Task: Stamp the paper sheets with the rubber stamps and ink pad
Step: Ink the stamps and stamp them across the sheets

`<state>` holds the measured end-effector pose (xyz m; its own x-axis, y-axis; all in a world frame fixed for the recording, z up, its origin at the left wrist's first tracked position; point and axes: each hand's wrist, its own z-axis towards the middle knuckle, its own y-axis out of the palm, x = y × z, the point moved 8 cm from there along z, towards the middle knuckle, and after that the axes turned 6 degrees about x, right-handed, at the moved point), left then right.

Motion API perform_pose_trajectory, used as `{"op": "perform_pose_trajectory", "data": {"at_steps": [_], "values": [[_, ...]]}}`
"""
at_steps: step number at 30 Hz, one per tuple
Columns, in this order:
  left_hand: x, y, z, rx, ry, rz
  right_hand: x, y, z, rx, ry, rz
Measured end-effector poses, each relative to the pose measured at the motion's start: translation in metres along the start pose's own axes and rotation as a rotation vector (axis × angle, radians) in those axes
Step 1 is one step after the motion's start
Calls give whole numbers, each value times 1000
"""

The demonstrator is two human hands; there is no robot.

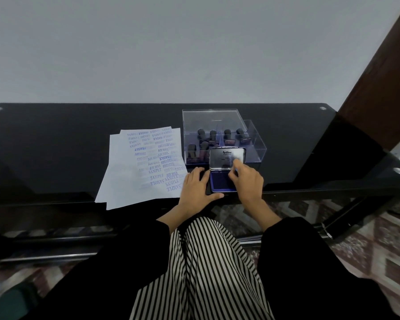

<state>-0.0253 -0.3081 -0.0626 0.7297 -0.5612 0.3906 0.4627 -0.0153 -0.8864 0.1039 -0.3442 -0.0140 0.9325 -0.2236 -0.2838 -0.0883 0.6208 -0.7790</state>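
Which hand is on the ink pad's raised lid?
The right hand, touching the lid; the left hand lies flat beside the pad's base.

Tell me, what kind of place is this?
Probably a room at home used as a stamping desk: a black glass table against a plain wall, holding stamped paper sheets, a clear box of rubber stamps and an open ink pad.

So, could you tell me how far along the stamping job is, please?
Done: the top paper sheet is crowded with blue impressions, and the stamps sit in their clear box. In hand: the left hand rests beside the ink pad while the right hand pinches its raised lid. Left: perhaps closing it; lower sheets mostly hidden.
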Motion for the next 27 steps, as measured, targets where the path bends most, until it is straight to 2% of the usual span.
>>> {"op": "perform_pose_trajectory", "data": {"at_steps": [8, 27], "values": [[-1, 3, 2, -4, 16, 31, 1, 2, -1, 99, -27, 54], [0, 4, 3, -25, 21, 36, 2, -3, -15, 156, -59, 28]]}}
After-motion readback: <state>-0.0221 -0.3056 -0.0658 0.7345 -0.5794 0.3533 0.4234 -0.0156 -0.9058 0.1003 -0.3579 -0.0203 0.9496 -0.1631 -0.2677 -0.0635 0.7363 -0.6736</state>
